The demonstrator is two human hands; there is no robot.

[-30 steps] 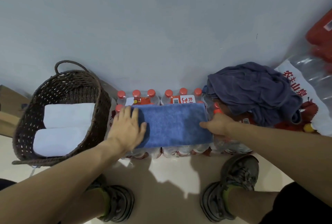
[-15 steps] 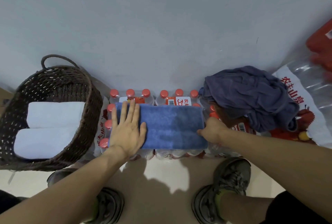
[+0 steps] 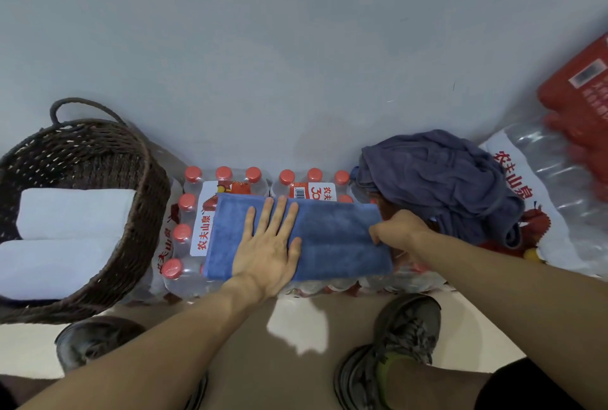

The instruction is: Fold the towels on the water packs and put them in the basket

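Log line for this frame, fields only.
step: folding | blue towel on water pack | left hand flat on it | right hand grips right edge | basket: two white towels

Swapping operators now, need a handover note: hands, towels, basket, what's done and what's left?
Left hand: flat, palm down, pressing the blue towel on the water packs.
Right hand: closed on the blue towel's right edge.
Basket, at the left: holds two folded white towels.
Done: two white towels folded and in the basket; the blue one is folded into a neat rectangle.
Left: probably one more fold on the blue towel, then into the basket. The dark blue-grey towel lies crumpled on the packs at the right, not yet folded.
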